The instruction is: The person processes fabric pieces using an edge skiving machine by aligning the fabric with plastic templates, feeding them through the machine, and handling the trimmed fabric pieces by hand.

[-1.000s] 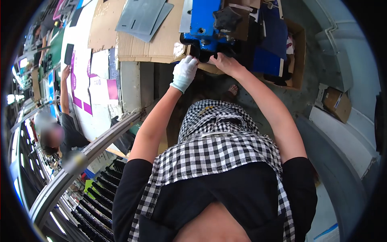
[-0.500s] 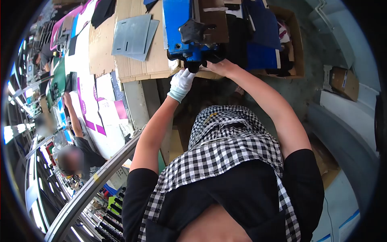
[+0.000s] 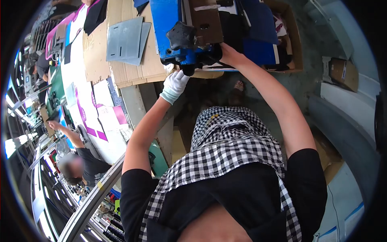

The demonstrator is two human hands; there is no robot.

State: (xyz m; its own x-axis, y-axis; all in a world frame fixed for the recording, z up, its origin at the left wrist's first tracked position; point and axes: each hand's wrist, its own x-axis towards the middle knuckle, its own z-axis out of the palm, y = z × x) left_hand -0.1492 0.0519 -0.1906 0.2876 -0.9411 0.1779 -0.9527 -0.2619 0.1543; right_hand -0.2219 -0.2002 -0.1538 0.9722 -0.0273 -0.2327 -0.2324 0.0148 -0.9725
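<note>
My left hand [image 3: 175,84], in a white knit glove, is at the front edge of the bench, just left of the black round part under a blue machine [image 3: 166,30]. Its fingers are bent together; whatever they pinch is too hidden to name. My bare right hand [image 3: 228,55] reaches in at the machine's right side, its fingers hidden behind the machine. A black star-shaped knob [image 3: 181,35] sits on top of the machine. Beside the knob lies a brown plate [image 3: 205,26] with a hole in it.
Corrugated cardboard [image 3: 131,74] covers the bench, with grey sheets [image 3: 124,40] lying on it. To the right are blue sheets [image 3: 258,54] and an open cardboard box [image 3: 297,48]. At left, another person [image 3: 86,161] works along a long table beyond a metal rail [image 3: 92,193].
The machine and bench have shifted slightly left in view, along with my left hand. My right hand has moved up and slightly right, further behind the machine. The other person's arm has lowered.
</note>
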